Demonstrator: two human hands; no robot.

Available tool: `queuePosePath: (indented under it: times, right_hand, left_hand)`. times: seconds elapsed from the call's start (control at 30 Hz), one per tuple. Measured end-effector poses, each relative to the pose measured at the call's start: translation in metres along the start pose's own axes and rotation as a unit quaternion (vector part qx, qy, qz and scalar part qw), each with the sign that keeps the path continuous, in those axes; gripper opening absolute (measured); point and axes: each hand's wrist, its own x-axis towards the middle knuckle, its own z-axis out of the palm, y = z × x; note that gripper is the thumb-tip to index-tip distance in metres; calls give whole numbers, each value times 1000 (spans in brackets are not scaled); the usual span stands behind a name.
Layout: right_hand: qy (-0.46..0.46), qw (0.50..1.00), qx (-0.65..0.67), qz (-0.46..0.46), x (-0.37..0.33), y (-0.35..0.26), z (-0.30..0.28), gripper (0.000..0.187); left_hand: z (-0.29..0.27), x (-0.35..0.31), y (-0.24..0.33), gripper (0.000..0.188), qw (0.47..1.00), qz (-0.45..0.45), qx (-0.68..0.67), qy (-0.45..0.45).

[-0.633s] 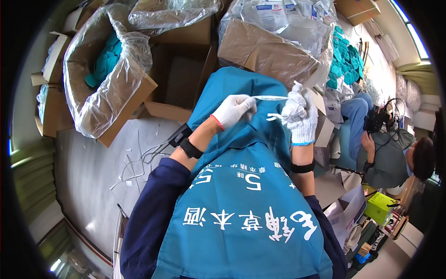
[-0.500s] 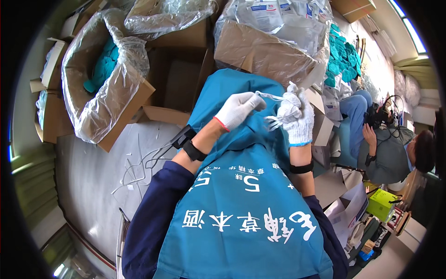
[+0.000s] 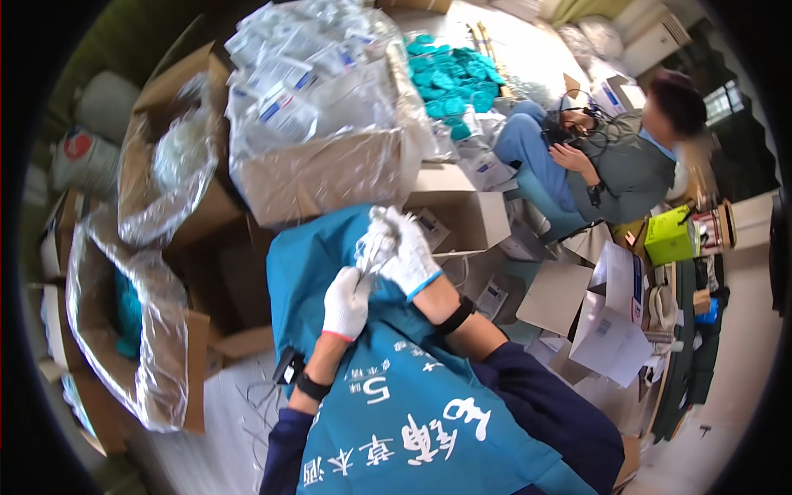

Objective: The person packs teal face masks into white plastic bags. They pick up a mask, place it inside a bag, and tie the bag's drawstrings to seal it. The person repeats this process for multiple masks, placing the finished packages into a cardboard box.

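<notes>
White knitted gloves cover both my hands, which are close together above the teal apron (image 3: pixel 318 247) over my lap. My right hand (image 3: pixel 412 262) is closed around a bundle of white cord (image 3: pixel 379 245), loosely wound, with strands sticking out. Just below it, my left hand (image 3: pixel 345 305) has its fingers drawn together at the lower strands. Blur hides the exact grip of those fingertips. Black bands circle both my wrists.
Ahead stands a carton (image 3: pixel 318 177) heaped with clear packets. Plastic-lined boxes (image 3: pixel 169 330) are at the left, an open carton (image 3: pixel 454 219) at the right. Teal items (image 3: pixel 454 78) lie piled beyond. A seated person (image 3: pixel 610 157) holds a black device with cables.
The view has swung right, so the boxes appear further left. My left hand, earlier apart and pulling a strand, has come in against the bundle in my right hand.
</notes>
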Motion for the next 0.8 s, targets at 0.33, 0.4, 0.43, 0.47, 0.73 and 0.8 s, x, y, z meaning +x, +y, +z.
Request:
queuePosePath:
  times: [0.33,0.4,0.43,0.47,0.73,0.8]
  right_hand:
    - [8,999,17,-33,-11,-3,5,30]
    - [11,999,12,-39,-11,-2,2,29]
    - [13,999,1,-42,-11,-4,2,28]
    - [16,999,-11,-46,-13,-5,2,28]
    - [-7,998,0,-61,-18,-31,-6,22]
    - [3,999,2,-50,-19,-29,-10,22]
  left_hand:
    - [15,4,-8,32,896,-265,-354,-31]
    - [15,5,-10,32,880,-277,-384,-33]
    - [13,6,-9,32,884,-270,-380,-35]
    - [12,6,-7,32,887,-264,-377,-38]
    - [-20,-2,9,39,954,-162,-148,-206]
    - [-26,-5,11,38,947,-170,-138,-235]
